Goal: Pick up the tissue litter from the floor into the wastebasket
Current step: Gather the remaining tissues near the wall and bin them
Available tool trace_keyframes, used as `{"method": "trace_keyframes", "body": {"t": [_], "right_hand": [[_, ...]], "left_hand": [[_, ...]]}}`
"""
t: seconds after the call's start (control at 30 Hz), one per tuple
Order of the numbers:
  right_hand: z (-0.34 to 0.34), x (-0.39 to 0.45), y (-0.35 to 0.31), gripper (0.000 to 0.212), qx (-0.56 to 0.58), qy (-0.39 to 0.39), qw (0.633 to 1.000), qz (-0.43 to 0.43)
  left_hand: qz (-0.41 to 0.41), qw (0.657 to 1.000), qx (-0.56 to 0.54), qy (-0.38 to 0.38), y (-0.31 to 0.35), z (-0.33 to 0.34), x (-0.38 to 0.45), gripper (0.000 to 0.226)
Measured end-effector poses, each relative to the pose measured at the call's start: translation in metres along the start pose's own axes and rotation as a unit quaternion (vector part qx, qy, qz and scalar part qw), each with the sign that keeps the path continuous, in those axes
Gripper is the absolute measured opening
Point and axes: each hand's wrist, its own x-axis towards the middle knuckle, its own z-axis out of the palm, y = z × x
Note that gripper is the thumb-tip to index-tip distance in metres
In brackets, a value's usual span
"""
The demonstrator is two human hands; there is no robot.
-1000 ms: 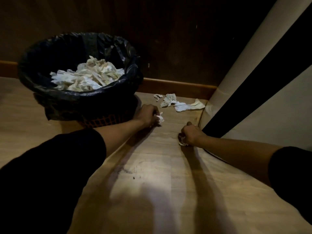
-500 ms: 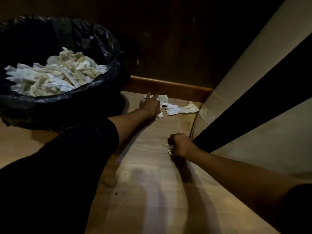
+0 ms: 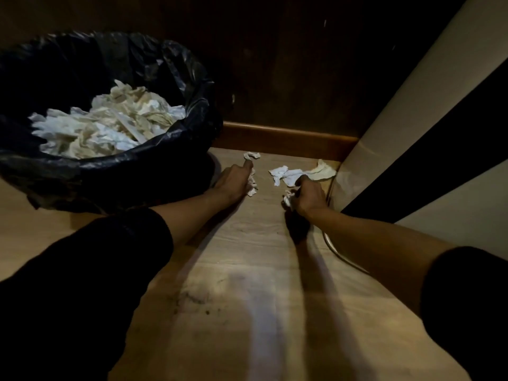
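The wooden floor (image 3: 242, 284) fills most of the view, meeting a dark wall with a skirting board (image 3: 286, 137). At the left stands the wastebasket (image 3: 115, 174), lined with a black bag and heaped with tissues. Both arms in black sleeves reach forward. The left hand (image 3: 233, 182) lies low on the floor beside the basket, curled around a crumpled wad (image 3: 252, 185), its forefinger touching a small scrap (image 3: 251, 155). The right hand (image 3: 308, 193) is closed on another wad (image 3: 288, 198), at the near edge of loose tissues (image 3: 299, 173) lying in the corner.
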Motion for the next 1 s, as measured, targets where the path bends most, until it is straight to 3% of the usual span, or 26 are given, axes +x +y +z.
{"method": "trace_keyframes", "body": {"t": [0.17,0.3,0.43,0.57,0.67,0.8,1.0], "right_hand": [[0.009,0.03,-0.003,0.06,-0.023,0.026,0.999,-0.018],[0.027,0.044,0.003,0.08,-0.075,-0.033,0.997,-0.01],[0.043,0.049,0.009,0.064,-0.165,-0.079,0.981,-0.072],[0.045,0.043,0.009,0.04,-0.152,-0.021,0.984,-0.095],[0.039,0.034,0.007,0.019,-0.128,0.012,0.982,-0.135],[0.035,0.026,0.007,0.014,-0.111,-0.006,0.984,-0.142],[0.024,0.009,-0.003,0.009,-0.115,-0.062,0.982,-0.136]], "left_hand": [[-0.052,0.995,-0.078,0.032,0.001,-0.01,0.014,0.049],[-0.041,0.993,-0.106,0.027,0.01,-0.004,0.026,0.065],[-0.079,0.992,-0.072,-0.069,0.013,0.01,0.038,0.07],[-0.096,0.986,0.007,-0.134,0.015,0.015,0.041,0.065],[-0.077,0.991,0.026,-0.102,0.016,0.014,0.037,0.049],[-0.053,0.996,0.049,-0.06,0.016,0.008,0.019,0.025],[-0.064,0.997,-0.002,-0.048,0.021,-0.009,0.011,0.032]]}}
